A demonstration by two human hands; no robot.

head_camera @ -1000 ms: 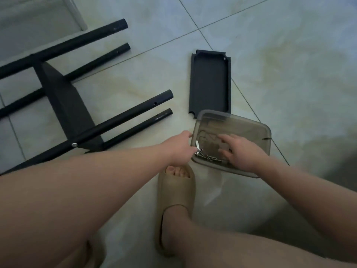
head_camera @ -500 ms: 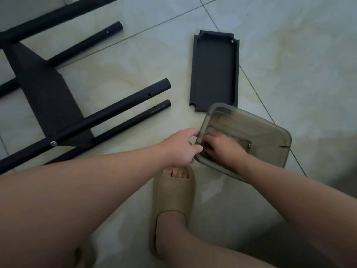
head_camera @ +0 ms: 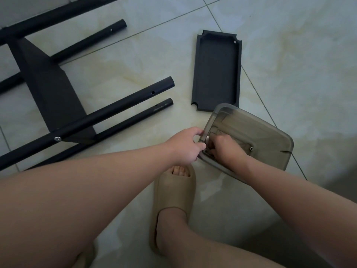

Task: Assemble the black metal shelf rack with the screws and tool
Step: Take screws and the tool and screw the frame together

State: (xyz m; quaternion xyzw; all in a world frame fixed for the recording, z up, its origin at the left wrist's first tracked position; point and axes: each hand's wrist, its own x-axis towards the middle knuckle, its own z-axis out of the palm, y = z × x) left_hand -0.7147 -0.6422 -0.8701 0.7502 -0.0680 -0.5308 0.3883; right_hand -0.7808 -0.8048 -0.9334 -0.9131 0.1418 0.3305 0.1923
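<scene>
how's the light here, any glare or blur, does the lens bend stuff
Head view: dim, flat light; a pale sheen on the floor beside the slipper; no marked blur; the smoky box wall, gripped by the left hand, dims what the right hand fingers; wide lens swells the near forearms.

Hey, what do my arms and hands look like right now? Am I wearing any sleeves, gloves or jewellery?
Both forearms are bare right to the frame edge, with no sleeve in view. The left hand and the right hand wear no gloves, and no watch, bracelet or ring shows on them. The only clothing clearly in view is a beige slide sandal.
</scene>
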